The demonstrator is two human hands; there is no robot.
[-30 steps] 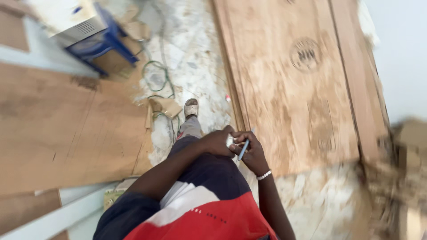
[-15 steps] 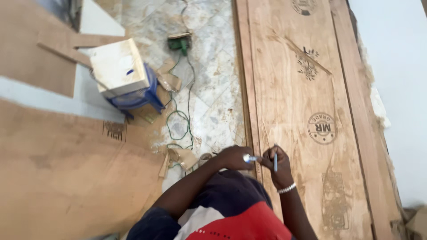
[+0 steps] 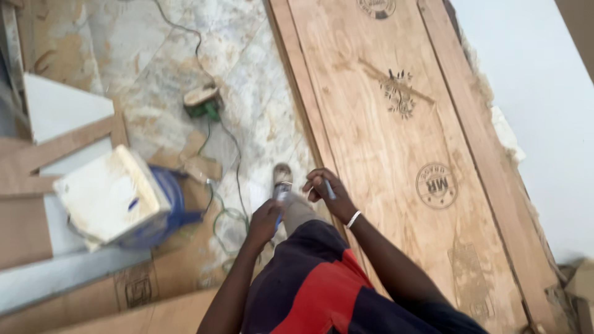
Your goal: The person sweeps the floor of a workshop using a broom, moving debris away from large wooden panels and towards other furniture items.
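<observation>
Marble floor [image 3: 260, 117] carries large plywood sheets [image 3: 396, 154] at right, blue stool [image 3: 164, 207], green power tool [image 3: 203, 102]; left hand [image 3: 265, 221] closed on small blue-white object [image 3: 281, 196], right hand [image 3: 327, 193] pinching pen [image 3: 330, 188].

A marble floor [image 3: 260, 124] carries plywood sheets [image 3: 396, 154] on the right, a green tool [image 3: 203, 102] with its cord, a blue stool [image 3: 167, 204] and cardboard [image 3: 93, 291] on the left

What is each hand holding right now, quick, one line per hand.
Left hand: closed on a small blue-and-white object, kind unclear.
Right hand: closed on a thin pen-like marker.
</observation>
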